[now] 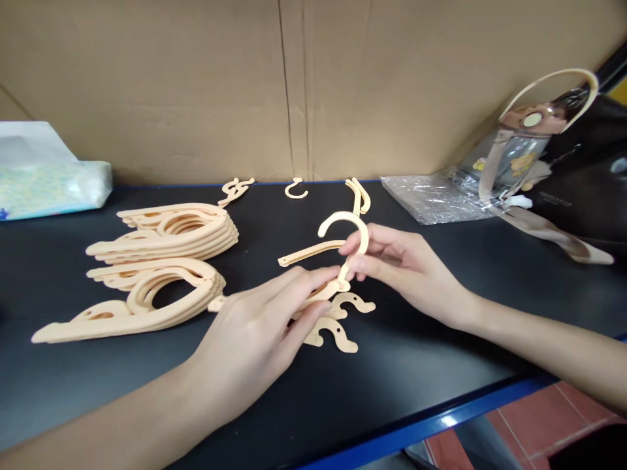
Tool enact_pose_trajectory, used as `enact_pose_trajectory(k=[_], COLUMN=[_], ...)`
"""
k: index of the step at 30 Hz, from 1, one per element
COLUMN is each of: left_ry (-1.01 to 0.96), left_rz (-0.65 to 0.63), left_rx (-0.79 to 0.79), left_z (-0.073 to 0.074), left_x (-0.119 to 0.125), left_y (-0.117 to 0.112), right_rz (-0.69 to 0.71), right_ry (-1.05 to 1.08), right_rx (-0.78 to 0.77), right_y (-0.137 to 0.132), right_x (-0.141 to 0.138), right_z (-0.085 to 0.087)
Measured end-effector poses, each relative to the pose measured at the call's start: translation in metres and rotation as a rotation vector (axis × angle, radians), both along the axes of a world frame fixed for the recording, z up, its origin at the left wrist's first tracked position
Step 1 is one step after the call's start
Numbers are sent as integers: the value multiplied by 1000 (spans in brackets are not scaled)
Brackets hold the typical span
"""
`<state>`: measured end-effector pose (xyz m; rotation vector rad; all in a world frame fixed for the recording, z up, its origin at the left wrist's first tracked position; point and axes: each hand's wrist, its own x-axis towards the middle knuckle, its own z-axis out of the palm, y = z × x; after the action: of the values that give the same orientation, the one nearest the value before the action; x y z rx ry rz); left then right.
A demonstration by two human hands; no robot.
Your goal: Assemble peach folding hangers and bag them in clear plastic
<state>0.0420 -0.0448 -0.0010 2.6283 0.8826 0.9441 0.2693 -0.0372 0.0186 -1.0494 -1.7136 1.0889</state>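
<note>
Hands [252, 316] hold a hanger [341, 282]; contents of clear bottle [529, 151] indistinct.

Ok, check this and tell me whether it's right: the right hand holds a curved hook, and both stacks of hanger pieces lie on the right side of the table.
Not quite: the head view shows both stacks of hanger pieces on the left side of the table. The right hand does hold a curved hook.

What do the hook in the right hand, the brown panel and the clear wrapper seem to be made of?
Hook: probably plastic, smooth satin; even cream colour, rounded edges.
Panel: likely cardboard, matte; faint creases show.
Wrapper: apparently thin plastic film, glossy; wrinkles catch light.
</note>
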Motion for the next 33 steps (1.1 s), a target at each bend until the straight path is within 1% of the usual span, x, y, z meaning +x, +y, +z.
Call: enact_pose_trajectory(k=[2,3,4,6,7,9,11,12,14,16,19,22,24,26,29,31,33], left_ry=[-51,-86,-126,-215,-268,-370,-448,-476,-528,-576,-646,-736,-782,-800,-762,-730,-685], left_rz=[41,58,69,74,61,7,-37,-48,-49,-39,15,99,151,199,239,236,219], left_rx=[-8,-41,-106,-329,-462,-719,-916,-986,-1072,-1109,-1151,-1188,-1232,-1289,-1338,-1341,-1340], left_z=[5,8,10,14,15,18,19,19,19,18,16,18,19,20,19,18,18], left_x=[0,0,0,0,1,2,3,3,2,1,0,-1,0,1,2,1,1], left_y=[-4,-6,-7,-8,-7,-5,0,2,7,10,12,11,10,9,9,8,8], right_rz=[-48,-82,-115,-160,-168,-159,-150,-146,-153,-178,-230,-219,-181,-153,-168,-178,-168], right_ry=[-81,-159,-263,-515,-636,-805,-874,-876,-811,-650,-278,90,289,430,517,496,415], right_rx=[140,220,302,433,466,470,437,420,364,253,-2,-242,-334,-384,-443,-468,-478], right_y=[5,8,12,20,24,29,32,33,35,38,43,46,47,47,43,38,31], right_x=[9,14,19,28,31,35,36,36,36,36,39,41,41,39,35,31,28], right_z=[1,2,2,0,-1,-4,-7,-8,-8,-7,-6,-4,-3,-1,3,7,11])
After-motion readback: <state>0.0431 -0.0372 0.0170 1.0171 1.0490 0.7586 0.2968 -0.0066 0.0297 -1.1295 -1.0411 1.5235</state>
